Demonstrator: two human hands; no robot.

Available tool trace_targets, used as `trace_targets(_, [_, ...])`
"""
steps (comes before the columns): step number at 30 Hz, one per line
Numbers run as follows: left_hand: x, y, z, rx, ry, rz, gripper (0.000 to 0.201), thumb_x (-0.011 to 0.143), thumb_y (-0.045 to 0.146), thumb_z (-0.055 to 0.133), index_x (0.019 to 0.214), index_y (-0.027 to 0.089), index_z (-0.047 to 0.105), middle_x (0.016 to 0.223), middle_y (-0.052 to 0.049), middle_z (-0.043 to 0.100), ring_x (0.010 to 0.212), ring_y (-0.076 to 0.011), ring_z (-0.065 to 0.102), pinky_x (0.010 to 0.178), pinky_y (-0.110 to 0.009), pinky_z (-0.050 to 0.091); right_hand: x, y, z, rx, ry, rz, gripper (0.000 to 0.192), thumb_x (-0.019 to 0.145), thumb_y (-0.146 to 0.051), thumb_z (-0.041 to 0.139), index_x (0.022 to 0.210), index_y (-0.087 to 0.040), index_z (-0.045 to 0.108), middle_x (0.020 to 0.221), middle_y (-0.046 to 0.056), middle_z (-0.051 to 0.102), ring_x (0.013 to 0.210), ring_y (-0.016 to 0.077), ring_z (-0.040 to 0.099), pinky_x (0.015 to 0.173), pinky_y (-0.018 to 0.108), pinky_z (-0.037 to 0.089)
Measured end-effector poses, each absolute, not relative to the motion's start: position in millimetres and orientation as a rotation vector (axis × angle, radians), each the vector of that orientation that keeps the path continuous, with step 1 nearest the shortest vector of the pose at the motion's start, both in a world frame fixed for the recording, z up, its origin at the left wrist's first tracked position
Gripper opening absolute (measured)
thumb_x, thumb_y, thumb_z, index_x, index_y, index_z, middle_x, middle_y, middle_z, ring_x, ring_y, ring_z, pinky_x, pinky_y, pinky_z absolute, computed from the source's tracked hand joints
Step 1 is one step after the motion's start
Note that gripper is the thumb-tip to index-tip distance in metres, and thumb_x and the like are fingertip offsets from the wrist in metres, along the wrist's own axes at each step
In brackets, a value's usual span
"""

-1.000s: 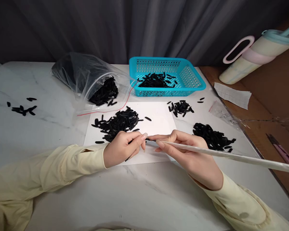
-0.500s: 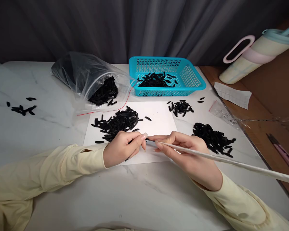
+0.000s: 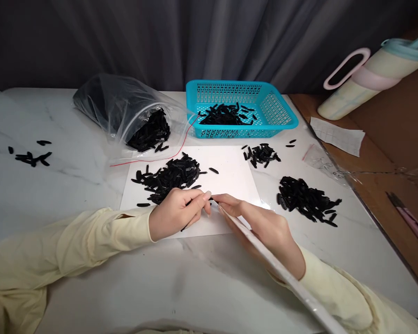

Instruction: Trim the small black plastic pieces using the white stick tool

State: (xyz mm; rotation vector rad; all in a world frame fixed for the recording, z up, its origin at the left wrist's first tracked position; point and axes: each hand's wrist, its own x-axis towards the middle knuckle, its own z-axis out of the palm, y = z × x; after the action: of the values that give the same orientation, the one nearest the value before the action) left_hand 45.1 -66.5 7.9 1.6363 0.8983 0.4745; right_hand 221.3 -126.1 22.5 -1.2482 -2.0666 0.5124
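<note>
While the left hand (image 3: 176, 214) pinches one small black piece (image 3: 212, 199) and the right hand (image 3: 264, 222) grips the long white stick (image 3: 282, 273), slide slowly and straight.

We see an evenly, softly lit scene, bright on the white table (image 3: 73, 185) and the sheet of paper (image 3: 230, 174), dim on the grey curtain (image 3: 160, 37) behind. Shadows under the sleeves are faint and diffuse, with slight glare on the plastic bag (image 3: 125, 106). Edges bow outward with wide-angle distortion; focus is sharp.
</note>
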Motion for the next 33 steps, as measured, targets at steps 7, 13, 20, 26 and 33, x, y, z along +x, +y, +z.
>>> trace_targets(7, [45.5, -64.9, 7.7, 1.574, 0.880, 0.468, 0.036, 0.091, 0.033, 0.036, 0.065, 0.014, 0.052, 0.035, 0.009, 0.036, 0.034, -0.0047, 0.030, 0.042, -0.018, 0.031, 218.6, -122.1, 13.4, -1.053, -2.250, 0.152, 0.019, 0.089, -0.001, 0.032, 0.089, -0.011, 0.048, 0.104, 0.022, 0.062, 0.104, 0.0251, 0.059, 0.083, 0.034, 0.052])
trace_targets(13, [44.8, -63.8, 8.4, 1.569, 0.887, 0.466, 0.038, 0.091, 0.034, 0.036, 0.064, 0.014, 0.052, 0.035, 0.008, 0.036, 0.035, -0.0050, 0.031, 0.044, -0.018, 0.033, 214.2, -125.2, 11.2, -1.129, -2.112, 0.212, 0.016, 0.091, -0.005, 0.036, 0.088, -0.015, 0.048, 0.103, 0.016, 0.063, 0.097, 0.0213, 0.062, 0.075, 0.030, 0.054])
trace_targets(20, [45.7, -63.9, 9.1, 1.587, 0.894, 0.456, 0.038, 0.091, 0.035, 0.035, 0.063, 0.014, 0.051, 0.035, 0.008, 0.036, 0.035, -0.0054, 0.031, 0.046, -0.019, 0.034, 212.5, -126.6, 6.7, -1.290, -2.044, 0.250, 0.012, 0.091, -0.012, 0.040, 0.087, -0.021, 0.048, 0.105, 0.007, 0.065, 0.085, 0.0158, 0.066, 0.063, 0.023, 0.052])
trace_targets(26, [46.0, -63.6, 9.2, 1.547, 0.878, 0.447, 0.039, 0.091, 0.034, 0.036, 0.059, 0.015, 0.048, 0.034, 0.008, 0.036, 0.035, -0.0053, 0.030, 0.044, -0.019, 0.032, 212.2, -126.8, 7.2, -1.311, -1.981, 0.378, 0.015, 0.091, -0.012, 0.039, 0.087, -0.020, 0.050, 0.113, 0.011, 0.062, 0.096, 0.0196, 0.063, 0.074, 0.030, 0.051])
trace_targets(33, [43.7, -63.8, 6.9, 1.545, 0.870, 0.447, 0.037, 0.090, 0.035, 0.038, 0.061, 0.015, 0.048, 0.034, 0.009, 0.035, 0.034, -0.0046, 0.028, 0.042, -0.019, 0.030, 227.1, -111.8, 28.2, -1.362, -1.508, 0.949, 0.019, 0.085, -0.024, 0.057, 0.067, -0.020, 0.050, 0.087, 0.005, 0.071, 0.096, 0.0216, 0.064, 0.076, 0.029, 0.053])
